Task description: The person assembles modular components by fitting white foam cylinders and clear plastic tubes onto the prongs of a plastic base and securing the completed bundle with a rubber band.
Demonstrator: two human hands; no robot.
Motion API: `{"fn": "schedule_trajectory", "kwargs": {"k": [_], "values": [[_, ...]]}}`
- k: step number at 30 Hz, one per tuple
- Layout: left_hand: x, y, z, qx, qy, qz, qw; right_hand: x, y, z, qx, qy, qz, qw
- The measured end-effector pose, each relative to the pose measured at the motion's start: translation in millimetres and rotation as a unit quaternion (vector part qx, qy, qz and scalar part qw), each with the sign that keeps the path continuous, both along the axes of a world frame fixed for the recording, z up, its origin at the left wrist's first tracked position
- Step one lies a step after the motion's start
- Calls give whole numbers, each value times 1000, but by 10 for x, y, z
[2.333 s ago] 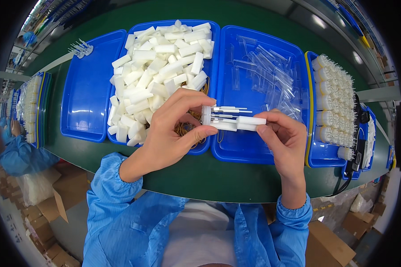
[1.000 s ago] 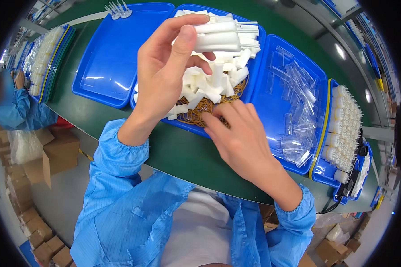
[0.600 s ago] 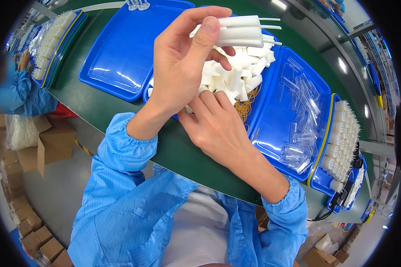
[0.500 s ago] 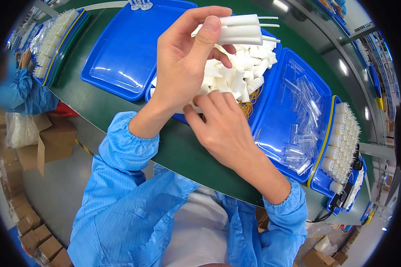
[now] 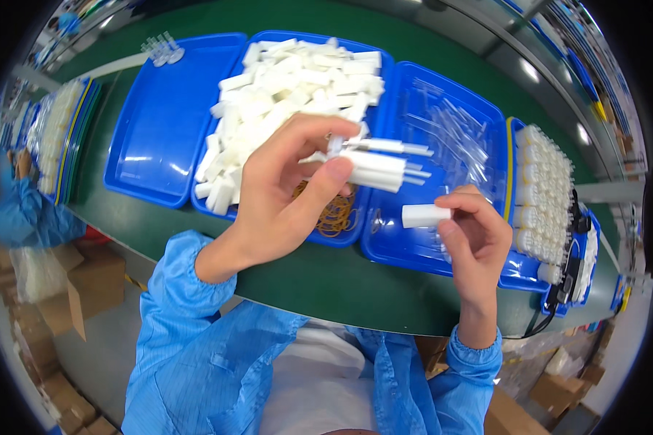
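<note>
- While the left hand (image 5: 274, 204) grips a bundle of slender rods and smooth white sleeves (image 5: 376, 171) between thumb and fingers, the right hand (image 5: 480, 241) pinches a short white block (image 5: 422, 215) in its fingertips.
- The bundle points right, thin rod ends jutting past the sleeves; the block is apart from it, on its near right.
- Beneath the block, a glossy blue tray (image 5: 399, 244) carries clear, straight-edged tubes (image 5: 453, 138).
- Left of that, matte, foam-like white blocks (image 5: 297, 87) lie heaped, with thin tan bands (image 5: 335, 217) tangled at the near end.
- All rest on the smooth green desk (image 5: 355, 293).
</note>
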State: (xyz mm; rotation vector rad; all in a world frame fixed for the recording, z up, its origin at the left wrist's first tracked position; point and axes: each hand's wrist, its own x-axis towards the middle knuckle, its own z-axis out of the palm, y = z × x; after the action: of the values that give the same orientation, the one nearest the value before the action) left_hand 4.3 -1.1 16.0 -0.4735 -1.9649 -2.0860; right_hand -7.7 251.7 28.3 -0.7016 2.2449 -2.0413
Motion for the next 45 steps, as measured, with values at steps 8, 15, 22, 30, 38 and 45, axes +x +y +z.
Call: {"fn": "schedule_trajectory", "kwargs": {"k": [8, 15, 22, 30, 38, 45], "values": [[25, 150, -184, 0, -73, -53, 996, 19, 188, -188, -88, -103, -64, 989], [26, 198, -279, -42, -65, -69, 995, 51, 182, -173, -59, -115, -109, 986], [25, 205, -271, -46, -64, -52, 996, 5, 177, -218, -92, -125, -24, 988], [34, 204, -260, -43, -59, -34, 997, -40, 231, -291, -61, -117, -55, 990], [31, 212, -287, -38, -90, -57, 994, -9, 121, -242, -69, -118, -75, 988], [23, 242, -264, -53, -93, -56, 993, -25, 199, -258, -88, -110, -98, 985]]}}
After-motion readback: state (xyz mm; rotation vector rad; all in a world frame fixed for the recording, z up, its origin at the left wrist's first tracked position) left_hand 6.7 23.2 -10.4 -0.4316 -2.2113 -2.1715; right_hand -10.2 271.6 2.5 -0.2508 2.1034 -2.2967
